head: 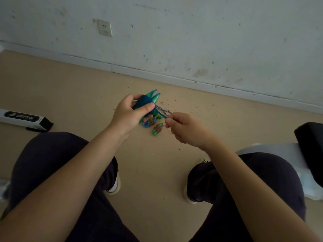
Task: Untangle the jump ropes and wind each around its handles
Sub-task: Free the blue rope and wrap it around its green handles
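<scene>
Blue braided rope [143, 102], wound round a pair of green-tipped handles [154, 96], gripped by the left hand [131, 112] above the floor [70, 95]. Loose blue-and-white rope end [163, 110] runs from the bundle to the right hand [183, 126], pinched between thumb and fingers. Below the hands, on the floor: a second wound jump rope [157, 129], reddish-brown with green handle ends, beside blue and green pieces [147, 124]. Boxed item [22, 118] lies far left.

We note glossy green plastic handles [154, 96], bound in matt blue cord [143, 101]. The loose cord end [163, 110] looks braided, though blur limits certainty. The floor [70, 88] is smooth and matt; the wall [192, 32] is scuffed matt paint.
</scene>
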A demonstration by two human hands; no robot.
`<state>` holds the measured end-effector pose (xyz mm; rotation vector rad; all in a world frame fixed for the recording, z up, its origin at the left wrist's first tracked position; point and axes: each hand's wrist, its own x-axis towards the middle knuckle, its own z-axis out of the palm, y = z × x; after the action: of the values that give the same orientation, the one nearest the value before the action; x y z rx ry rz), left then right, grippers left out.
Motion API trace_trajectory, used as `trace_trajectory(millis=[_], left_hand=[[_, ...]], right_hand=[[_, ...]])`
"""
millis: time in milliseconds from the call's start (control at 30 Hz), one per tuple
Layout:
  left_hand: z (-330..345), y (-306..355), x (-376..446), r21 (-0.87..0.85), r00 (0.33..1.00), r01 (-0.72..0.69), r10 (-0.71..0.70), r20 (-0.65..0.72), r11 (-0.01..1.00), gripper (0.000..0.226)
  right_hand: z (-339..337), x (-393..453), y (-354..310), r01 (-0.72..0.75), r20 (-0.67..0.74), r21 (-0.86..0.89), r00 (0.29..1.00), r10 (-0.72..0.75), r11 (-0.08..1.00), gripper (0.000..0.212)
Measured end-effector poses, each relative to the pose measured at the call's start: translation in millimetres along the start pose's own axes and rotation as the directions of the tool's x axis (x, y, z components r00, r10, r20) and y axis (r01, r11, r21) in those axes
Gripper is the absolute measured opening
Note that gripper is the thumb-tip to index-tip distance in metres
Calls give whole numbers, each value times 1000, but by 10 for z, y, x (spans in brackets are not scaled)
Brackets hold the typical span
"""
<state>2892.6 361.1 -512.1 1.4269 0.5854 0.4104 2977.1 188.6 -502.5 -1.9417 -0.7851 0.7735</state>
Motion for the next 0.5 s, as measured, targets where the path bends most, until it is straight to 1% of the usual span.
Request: trace_trajectory(millis=[100, 200, 267, 300, 367, 433, 500], left_hand=[[-48, -4, 44, 54, 996, -19, 24, -84, 998, 40], [-28, -29, 36, 127, 994, -34, 46, -96, 991, 38], [-18, -28, 32, 124, 993, -29, 43, -112, 992, 38], [-20, -22, 33, 117, 992, -27, 40, -117, 993, 38], [-26, -13, 36, 121, 993, -24, 38, -112, 992, 37], [-13, -25, 27, 130, 994, -23, 36, -101, 991, 37], [-2, -42, 23, 132, 996, -16, 28, -87, 991, 38]], right_hand=[[-33, 8, 17, 5, -36, -6, 999, -5, 1000, 27], [-50, 23, 24, 23, -98, -42, 995, -27, 999, 26], [-73, 19, 36, 35, -156, -29, 987, -39, 999, 19], [-95, 14, 44, 40, -176, -2, 984, -40, 999, 14], [-138, -2, 51, 74, -186, 61, 981, -61, 995, 19], [-154, -19, 46, 129, -143, 170, 984, -105, 977, 17], [-151, -32, 48, 138, -66, 288, 990, -124, 948, 14]])
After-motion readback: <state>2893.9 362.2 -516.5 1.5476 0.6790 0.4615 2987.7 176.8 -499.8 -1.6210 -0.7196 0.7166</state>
